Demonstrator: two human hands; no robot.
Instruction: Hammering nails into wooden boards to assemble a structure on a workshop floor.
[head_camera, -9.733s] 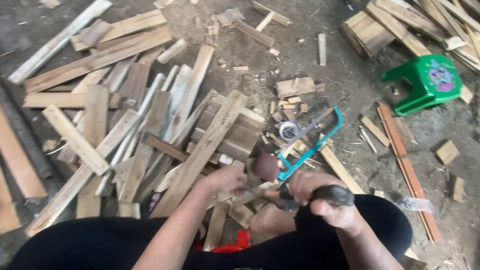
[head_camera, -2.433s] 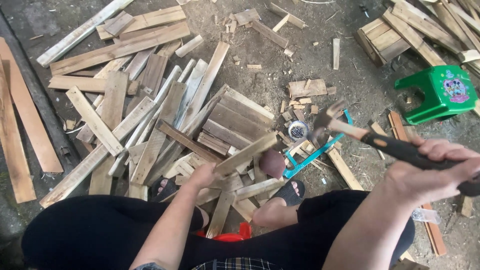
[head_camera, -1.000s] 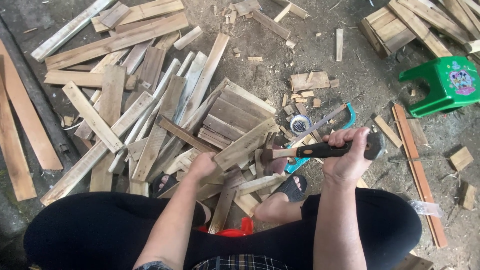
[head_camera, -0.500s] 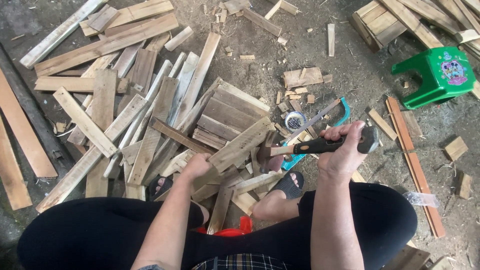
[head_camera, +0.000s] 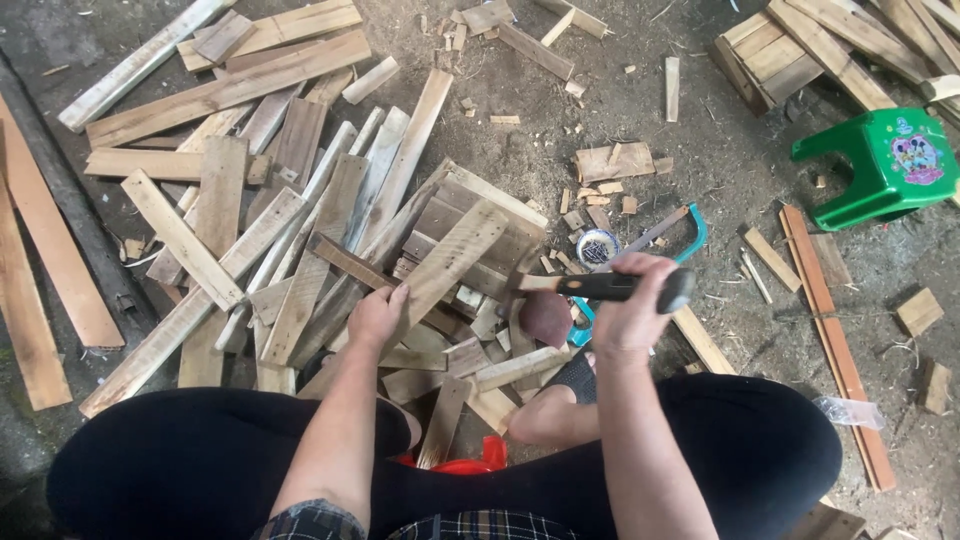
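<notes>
Left fingers: the fingers (head_camera: 397, 296) of the left hand (head_camera: 375, 318) lie flat and close together, pressing down on a pale, weathered wooden slat (head_camera: 455, 252) that slants across the heap; the pressure seems meant to keep the board from shifting.
Right fingers: the right hand (head_camera: 628, 312) has its fingers (head_camera: 640, 268) wrapped tight round the black handle of a hammer (head_camera: 600, 288), gripped near the far end, which would give a longer swing.
Hammer head: points toward the left hand, low over the slat and the small offcuts; whether it touches the wood I cannot tell.
Slat's place: mid-floor, on top of the pile of grey-brown pallet boards (head_camera: 260, 220), right in front of the knees, so both hands reach it without stretching.
Saw: a teal-framed hacksaw (head_camera: 690, 232) lies on the dirt floor (head_camera: 740, 190) just beyond the right hand, near a small round tin (head_camera: 598, 245).
Stool: a green plastic stool (head_camera: 885, 165) stands toward the floor's upper right edge, well apart.
Posture: the person sits low with dark-trousered legs (head_camera: 760, 450) spread either side of the work.
</notes>
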